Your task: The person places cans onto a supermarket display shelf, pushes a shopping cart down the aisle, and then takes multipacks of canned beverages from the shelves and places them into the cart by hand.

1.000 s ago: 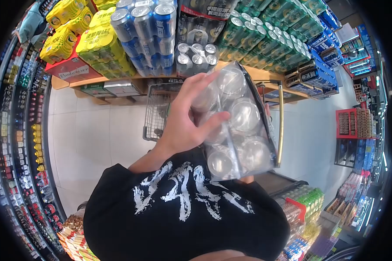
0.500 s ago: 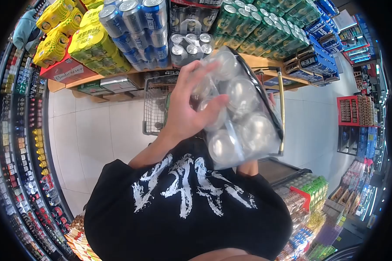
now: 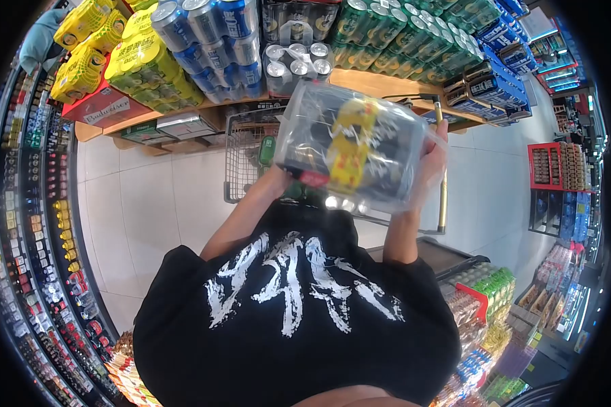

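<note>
A plastic-wrapped pack of dark cans [image 3: 312,129] with yellow and white print is held up in front of my chest, its printed side toward me and blurred by motion. My left hand [image 3: 278,180] grips its lower left corner, the fingers mostly hidden beneath. My right hand [image 3: 431,163] is wrapped round its right end. Below the pack stands a wire shopping cart [image 3: 235,163], partly covered by it. Inside the cart a green pack [image 3: 267,149] and some silver can tops [image 3: 346,203] show.
Ahead, a wooden display shelf [image 3: 380,83] carries yellow can packs [image 3: 139,64], blue-silver cans [image 3: 214,54], a dark six-pack [image 3: 297,68] and green cans [image 3: 387,41]. The cart's gold-coloured handle [image 3: 442,183] is at right. Stocked shelves [image 3: 34,224] line the left; a red crate display [image 3: 546,166] stands right.
The pack has been turned from its can-end side to its printed side. My left hand has moved from the top of the pack down to its lower left corner.
</note>
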The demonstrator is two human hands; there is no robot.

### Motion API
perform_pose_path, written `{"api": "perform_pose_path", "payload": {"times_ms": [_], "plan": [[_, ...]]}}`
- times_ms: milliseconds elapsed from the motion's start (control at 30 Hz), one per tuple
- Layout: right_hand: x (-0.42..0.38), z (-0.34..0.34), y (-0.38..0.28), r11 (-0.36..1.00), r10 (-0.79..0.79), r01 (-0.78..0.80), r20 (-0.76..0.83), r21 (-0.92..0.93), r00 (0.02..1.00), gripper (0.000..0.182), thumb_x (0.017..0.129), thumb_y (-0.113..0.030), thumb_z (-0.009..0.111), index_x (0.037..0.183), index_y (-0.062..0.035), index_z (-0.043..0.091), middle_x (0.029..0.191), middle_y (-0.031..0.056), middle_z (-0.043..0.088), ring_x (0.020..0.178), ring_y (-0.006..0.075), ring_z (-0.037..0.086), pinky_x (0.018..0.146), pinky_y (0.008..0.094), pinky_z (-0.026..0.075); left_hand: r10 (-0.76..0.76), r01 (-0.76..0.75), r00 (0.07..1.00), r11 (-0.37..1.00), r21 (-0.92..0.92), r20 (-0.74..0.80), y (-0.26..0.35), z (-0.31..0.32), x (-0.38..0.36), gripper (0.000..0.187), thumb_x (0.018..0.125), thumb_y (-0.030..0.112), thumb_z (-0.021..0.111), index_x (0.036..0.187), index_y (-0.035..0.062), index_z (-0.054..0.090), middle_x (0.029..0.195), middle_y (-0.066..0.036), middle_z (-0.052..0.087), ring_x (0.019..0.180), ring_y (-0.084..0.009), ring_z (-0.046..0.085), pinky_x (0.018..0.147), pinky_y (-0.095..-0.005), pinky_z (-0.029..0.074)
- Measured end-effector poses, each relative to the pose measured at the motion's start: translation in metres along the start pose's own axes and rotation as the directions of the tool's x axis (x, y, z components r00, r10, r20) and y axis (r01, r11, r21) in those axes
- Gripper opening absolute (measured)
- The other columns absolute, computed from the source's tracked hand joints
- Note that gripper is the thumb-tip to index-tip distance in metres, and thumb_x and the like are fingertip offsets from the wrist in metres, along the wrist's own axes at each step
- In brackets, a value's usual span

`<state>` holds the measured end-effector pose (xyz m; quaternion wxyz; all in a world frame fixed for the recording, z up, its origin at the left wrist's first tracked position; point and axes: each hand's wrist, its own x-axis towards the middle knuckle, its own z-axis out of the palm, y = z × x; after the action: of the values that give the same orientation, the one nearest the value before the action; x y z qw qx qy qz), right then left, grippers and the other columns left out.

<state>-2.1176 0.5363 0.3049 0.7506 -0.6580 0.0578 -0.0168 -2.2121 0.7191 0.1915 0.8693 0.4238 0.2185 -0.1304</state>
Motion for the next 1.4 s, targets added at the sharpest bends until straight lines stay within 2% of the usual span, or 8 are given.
{"api": "perform_pose_path", "payload": {"times_ms": [167,400,633,1033,1133,1233,1300,1400], "plan": [[0.023,0.001,0.009,0.960,-0.271,0.256,0.154,0.114,0.950,0.051,0.105,-0.038,0.040,0.062,-0.0115,0.042,0.049,-0.0087,0.025,0.044,0.0033,0.019,0.043,0.0241,0.014,-0.194,0.260,0.940,0.940,-0.219,0.280,-0.039,-0.029,0.020,0.076,0.094,0.068,0.028,0.143,0.0115,0.041,0.137,-0.018,0.051,0.119,-0.0394,0.055,0.077,-0.0576,0.057],[0.030,0.008,-0.005,0.982,-0.171,0.144,0.248,0.123,0.954,0.045,0.104,-0.032,0.046,0.062,-0.0169,0.038,0.049,-0.0088,0.023,0.042,0.0040,0.018,0.043,0.0264,0.012,-0.196,0.475,0.743,0.828,-0.298,0.640,-0.062,-0.046,0.034,0.100,0.079,0.088,0.020,0.145,0.0155,0.036,0.136,-0.023,0.049,0.111,-0.0414,0.059,0.070,-0.0431,0.060],[0.037,0.009,-0.012,0.982,-0.179,0.150,0.309,0.115,0.934,0.050,0.102,-0.038,0.049,0.059,-0.0176,0.037,0.050,-0.0088,0.026,0.043,0.0037,0.019,0.043,0.0254,0.014,-0.236,0.370,0.865,0.897,-0.244,0.443,-0.053,-0.034,0.034,0.096,0.081,0.086,0.023,0.143,0.0151,0.040,0.136,-0.021,0.050,0.109,-0.0378,0.061,0.064,-0.0396,0.061],[0.033,0.026,-0.012,0.994,-0.100,0.080,0.355,0.071,0.929,0.051,0.099,-0.043,0.054,0.058,-0.0186,0.035,0.051,-0.0081,0.031,0.044,0.0030,0.024,0.041,0.0249,0.014,-0.078,0.551,0.693,0.699,-0.456,0.717,-0.062,-0.044,0.028,0.087,0.087,0.078,0.030,0.146,0.0153,0.037,0.143,-0.020,0.044,0.121,-0.0452,0.052,0.078,-0.0498,0.058],[0.016,0.025,-0.018,0.995,-0.097,0.091,0.416,0.036,0.904,0.052,0.100,-0.043,0.053,0.057,-0.0177,0.035,0.051,-0.0085,0.032,0.044,0.0024,0.025,0.041,0.0253,0.014,-0.173,0.322,0.892,0.891,-0.321,0.417,-0.046,-0.026,0.014,0.084,0.088,0.075,0.031,0.147,0.0155,0.034,0.149,-0.015,0.038,0.132,-0.0437,0.040,0.099,-0.0611,0.044],[0.001,0.035,-0.008,0.985,-0.135,0.168,0.490,-0.025,0.861,0.054,0.101,-0.042,0.052,0.056,-0.0158,0.035,0.052,-0.0093,0.032,0.046,0.0018,0.024,0.042,0.0260,0.014,0.024,0.373,0.861,0.649,-0.663,0.508,-0.043,-0.032,0.012,0.082,0.090,0.069,0.036,0.150,0.0132,0.030,0.153,-0.019,0.032,0.139,-0.0433,0.032,0.110,-0.0668,0.027],[-0.011,0.043,0.001,0.971,-0.117,0.207,0.520,-0.119,0.846,0.054,0.102,-0.039,0.051,0.057,-0.0120,0.039,0.055,-0.0099,0.032,0.050,0.0015,0.026,0.045,0.0253,0.017,0.129,0.105,0.924,0.820,-0.563,0.361,-0.046,-0.043,0.007,0.081,0.090,0.065,0.043,0.152,0.0170,0.023,0.156,-0.017,0.023,0.143,-0.0424,0.023,0.111,-0.0708,0.013],[-0.019,0.053,0.041,0.946,-0.098,0.267,0.621,-0.185,0.778,0.050,0.101,-0.034,0.054,0.061,-0.0045,0.047,0.057,-0.0078,0.036,0.055,0.0039,0.030,0.048,0.0260,0.023,0.115,0.163,0.951,0.604,-0.780,0.287,-0.044,-0.081,-0.006,0.082,0.087,0.062,0.056,0.150,0.0219,0.024,0.153,-0.020,0.026,0.139,-0.0449,0.029,0.108,-0.0722,0.020]]}}
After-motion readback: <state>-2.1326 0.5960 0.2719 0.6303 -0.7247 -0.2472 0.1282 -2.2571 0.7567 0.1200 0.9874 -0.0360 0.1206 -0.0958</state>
